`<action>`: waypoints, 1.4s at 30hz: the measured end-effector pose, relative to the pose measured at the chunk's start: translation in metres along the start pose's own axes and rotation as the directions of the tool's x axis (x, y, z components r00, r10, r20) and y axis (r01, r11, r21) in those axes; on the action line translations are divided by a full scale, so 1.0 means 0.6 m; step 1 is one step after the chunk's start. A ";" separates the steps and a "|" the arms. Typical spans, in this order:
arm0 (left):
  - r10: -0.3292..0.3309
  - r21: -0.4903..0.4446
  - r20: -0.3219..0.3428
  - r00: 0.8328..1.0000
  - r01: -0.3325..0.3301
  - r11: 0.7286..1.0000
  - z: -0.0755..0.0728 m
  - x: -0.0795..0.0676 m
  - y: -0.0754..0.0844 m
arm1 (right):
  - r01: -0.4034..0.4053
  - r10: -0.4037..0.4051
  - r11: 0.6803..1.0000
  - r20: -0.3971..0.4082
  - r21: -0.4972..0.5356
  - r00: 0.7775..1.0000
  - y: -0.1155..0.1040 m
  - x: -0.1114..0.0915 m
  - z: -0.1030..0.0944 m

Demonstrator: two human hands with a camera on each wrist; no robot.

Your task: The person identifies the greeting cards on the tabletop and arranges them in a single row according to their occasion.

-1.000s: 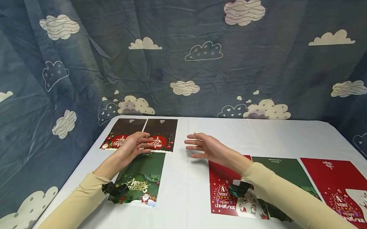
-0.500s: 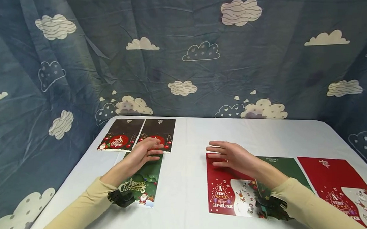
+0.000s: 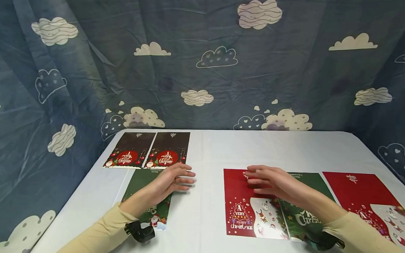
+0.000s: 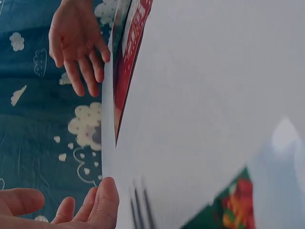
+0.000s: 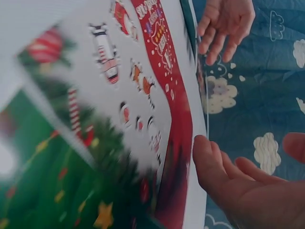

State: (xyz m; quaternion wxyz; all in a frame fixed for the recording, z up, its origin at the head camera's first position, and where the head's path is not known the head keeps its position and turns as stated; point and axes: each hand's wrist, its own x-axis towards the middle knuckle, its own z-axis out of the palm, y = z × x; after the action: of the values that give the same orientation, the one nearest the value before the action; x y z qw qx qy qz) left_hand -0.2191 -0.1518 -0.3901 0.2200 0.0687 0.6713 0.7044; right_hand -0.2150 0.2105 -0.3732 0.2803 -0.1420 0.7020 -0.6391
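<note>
My left hand [image 3: 165,183] hovers with relaxed fingers over a green Merry Christmas card [image 3: 138,180] on the left, partly covering it. Nothing is in its grasp. Over on the right, my right hand [image 3: 277,183] is held above a red Christmas card [image 3: 233,189] and the edge of a green card [image 3: 316,182] beside it. Its fingers are extended and hold nothing. In the right wrist view, the red card's white printed part [image 5: 128,86] lies below the hand [image 5: 238,176]. Both palms face inward, apart from each other.
Two black Christmas cards, a left one [image 3: 131,146] and a right one [image 3: 171,144], lie side by side behind the left green card. Another red card [image 3: 351,191] lies at the far right. All rest on a white table [image 3: 204,216] before a dark cloud-patterned cloth [image 3: 177,77].
Both hands have moved toward me and to the right, the right hand from beside the red card to above it. The black cards are uncovered now. The head view has shifted slightly.
</note>
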 end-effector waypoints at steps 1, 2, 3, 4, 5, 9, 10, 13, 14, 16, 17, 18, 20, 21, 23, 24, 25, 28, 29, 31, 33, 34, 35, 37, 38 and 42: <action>-0.001 -0.009 0.013 1.000 0.001 1.000 0.005 -0.001 -0.001 | 0.001 -0.001 1.000 -0.004 -0.008 1.000 0.000 -0.006 -0.003; -0.006 -0.025 0.025 1.000 0.007 1.000 0.010 -0.003 -0.002 | -0.004 0.004 1.000 -0.013 -0.020 1.000 0.000 -0.012 -0.005; -0.008 -0.031 0.038 0.999 0.009 0.999 0.015 -0.004 -0.003 | -0.009 0.008 0.999 -0.018 -0.031 1.000 0.001 -0.018 -0.008; -0.012 -0.038 0.049 0.999 0.014 0.999 0.020 -0.005 -0.004 | -0.016 0.015 0.999 -0.026 -0.041 1.000 0.001 -0.024 -0.010; -0.015 -0.040 0.064 0.998 0.018 0.999 0.025 -0.007 -0.005 | -0.024 0.022 0.998 -0.038 -0.052 0.999 0.003 -0.030 -0.013; -0.022 -0.052 0.118 0.993 0.028 0.998 0.045 -0.011 -0.011 | -0.063 0.059 0.995 -0.059 -0.081 0.997 0.011 -0.051 -0.022; -0.023 -0.065 0.131 0.991 0.032 0.997 0.049 -0.012 -0.013 | -0.070 0.066 0.995 -0.058 -0.071 0.996 0.014 -0.055 -0.024; -0.032 -0.131 0.171 0.985 0.055 0.990 0.062 -0.013 -0.019 | -0.081 0.079 0.996 -0.050 -0.032 0.996 0.022 -0.068 -0.032; -0.039 -0.157 0.180 0.983 0.068 0.985 0.067 -0.013 -0.022 | -0.089 0.088 0.996 -0.049 -0.010 0.995 0.024 -0.072 -0.034; -0.046 -0.191 0.201 0.978 0.085 0.978 0.075 -0.012 -0.029 | -0.107 0.108 0.994 -0.045 0.027 0.993 0.029 -0.079 -0.039; -0.049 -0.206 0.209 0.977 0.093 0.974 0.080 -0.012 -0.032 | -0.117 0.119 0.992 -0.047 0.034 0.992 0.031 -0.082 -0.040; -0.051 -0.217 0.221 0.974 0.100 0.971 0.084 -0.012 -0.035 | -0.131 0.133 0.990 -0.049 0.045 0.990 0.033 -0.085 -0.041; -0.050 -0.247 0.252 0.966 0.114 0.962 0.091 -0.012 -0.042 | -0.152 0.155 0.987 -0.044 0.050 0.987 0.035 -0.091 -0.043; -0.047 -0.265 0.270 0.962 0.121 0.957 0.095 -0.013 -0.045 | -0.158 0.160 0.986 -0.039 0.050 0.986 0.036 -0.094 -0.043; -0.040 -0.304 0.310 0.950 0.139 0.942 0.101 -0.014 -0.049 | -0.159 0.161 0.986 -0.031 0.048 0.986 0.038 -0.098 -0.042; -0.039 -0.322 0.332 0.942 0.152 0.935 0.104 -0.015 -0.050 | -0.156 0.157 0.987 -0.027 0.042 0.987 0.039 -0.100 -0.042; -0.036 -0.339 0.352 0.935 0.163 0.927 0.106 -0.015 -0.051 | -0.151 0.152 0.988 -0.022 0.036 0.988 0.040 -0.102 -0.041; -0.032 -0.364 0.390 0.920 0.186 0.913 0.110 -0.013 -0.051 | -0.126 0.126 0.992 -0.018 0.030 0.992 0.042 -0.105 -0.040; -0.031 -0.369 0.397 0.917 0.190 0.910 0.111 -0.012 -0.050 | -0.120 0.121 0.992 -0.013 0.028 0.993 0.043 -0.105 -0.039; -0.028 -0.376 0.399 0.917 0.191 0.907 0.111 -0.009 -0.050 | -0.107 0.107 0.994 -0.007 0.032 0.994 0.044 -0.105 -0.041; -0.023 -0.384 0.390 0.920 0.186 0.904 0.111 -0.007 -0.049 | -0.100 0.100 0.994 -0.001 0.044 0.995 0.045 -0.106 -0.044; -0.021 -0.392 0.387 0.922 0.185 0.901 0.111 -0.006 -0.049 | -0.097 0.097 0.994 0.006 0.052 0.995 0.045 -0.106 -0.047; -0.019 -0.399 0.384 0.923 0.184 0.898 0.111 -0.005 -0.049 | -0.093 0.092 0.994 0.009 0.062 0.996 0.046 -0.106 -0.049; -0.015 -0.414 0.379 0.925 0.184 0.892 0.112 -0.006 -0.051 | -0.086 0.085 0.993 0.011 0.082 0.996 0.050 -0.107 -0.054; -0.014 -0.422 0.377 0.926 0.185 0.887 0.112 -0.007 -0.052 | -0.080 0.080 0.992 0.008 0.093 0.997 0.053 -0.107 -0.056; -0.009 -0.446 0.366 0.930 0.184 0.876 0.114 -0.011 -0.056 | -0.059 0.062 0.991 -0.025 0.123 0.998 0.062 -0.107 -0.054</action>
State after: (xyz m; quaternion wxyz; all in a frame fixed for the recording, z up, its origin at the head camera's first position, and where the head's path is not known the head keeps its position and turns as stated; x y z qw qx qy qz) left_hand -0.1795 -0.0919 -0.4154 0.3824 0.1040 0.4309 0.8107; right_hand -0.1762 0.2784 -0.3952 0.2975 -0.0940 0.6695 -0.6741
